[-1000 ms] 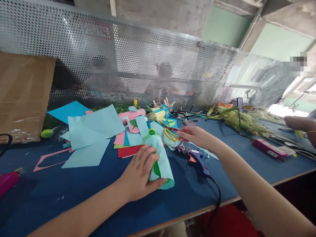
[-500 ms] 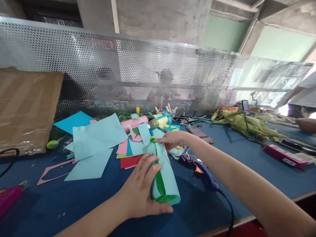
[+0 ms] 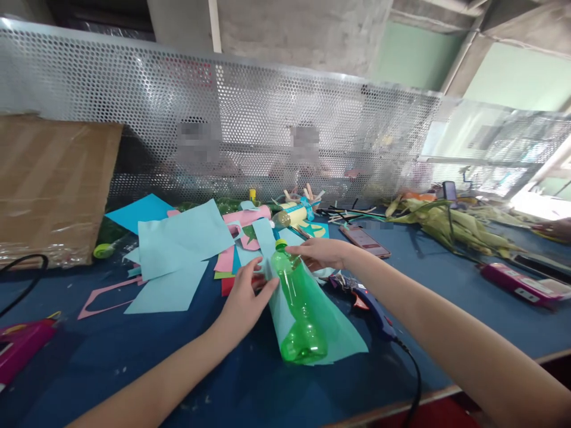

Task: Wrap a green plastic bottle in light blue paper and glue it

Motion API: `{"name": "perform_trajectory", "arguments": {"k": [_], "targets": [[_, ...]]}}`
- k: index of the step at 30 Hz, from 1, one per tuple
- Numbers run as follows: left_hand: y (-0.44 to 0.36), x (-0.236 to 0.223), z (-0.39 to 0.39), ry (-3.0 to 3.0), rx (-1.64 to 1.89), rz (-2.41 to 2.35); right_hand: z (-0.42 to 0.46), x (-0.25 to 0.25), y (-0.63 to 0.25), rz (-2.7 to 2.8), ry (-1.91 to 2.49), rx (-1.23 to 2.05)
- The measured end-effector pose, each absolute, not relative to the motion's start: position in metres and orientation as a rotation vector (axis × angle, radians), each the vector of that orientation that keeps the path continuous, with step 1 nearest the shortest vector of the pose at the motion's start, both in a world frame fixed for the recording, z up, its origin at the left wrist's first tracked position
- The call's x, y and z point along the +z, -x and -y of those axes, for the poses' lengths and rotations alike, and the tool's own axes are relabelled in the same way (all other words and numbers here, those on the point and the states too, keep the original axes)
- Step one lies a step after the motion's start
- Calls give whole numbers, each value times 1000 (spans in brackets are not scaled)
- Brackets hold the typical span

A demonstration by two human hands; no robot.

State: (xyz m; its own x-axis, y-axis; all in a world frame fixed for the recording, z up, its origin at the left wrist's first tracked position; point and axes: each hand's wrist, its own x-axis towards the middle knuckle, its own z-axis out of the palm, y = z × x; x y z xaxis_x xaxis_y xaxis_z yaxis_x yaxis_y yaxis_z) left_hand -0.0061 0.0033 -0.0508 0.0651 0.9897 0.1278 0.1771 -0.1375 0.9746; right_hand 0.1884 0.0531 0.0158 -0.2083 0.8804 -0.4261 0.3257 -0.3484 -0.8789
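Observation:
A clear green plastic bottle with a yellow-green cap lies on a sheet of light blue paper, its base toward me. The sheet spreads out on the right and rises along the bottle's left side. My left hand is closed at the left edge of this paper, thumb in front and bent fingers partly hidden behind. My right hand is closed at the bottle's neck, fingertips against it near the paper's top; part of its grip is hidden.
A blue glue gun with a black cord lies right of the bottle, near a phone. Light blue sheets and coloured scraps cover the left. Dried husks and a magenta tool lie right. A perforated metal screen stands behind.
The light blue paper was wrapped over the bottle and has opened out, baring the green side. My left hand has moved up from the bottle's lower part to the paper's left edge.

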Motion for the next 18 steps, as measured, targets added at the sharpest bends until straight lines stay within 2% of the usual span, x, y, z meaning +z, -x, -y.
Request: {"name": "perform_trajectory", "arguments": {"k": [4, 8, 11, 18], "targets": [[10, -48, -9, -1323, 1051, -1319, -52, 19, -189, 1368, 1574, 1638], [13, -39, -3, -1301, 1033, -1166, -51, 21, -191, 1298, 1547, 1753], [15, -34, -3, -1266, 981, -1300, -50, 20, -194, 1232, 1491, 1828], [19, -31, -12, -1511, 890, -1369, -32, 1, -203, 1109, 1303, 1824]]}}
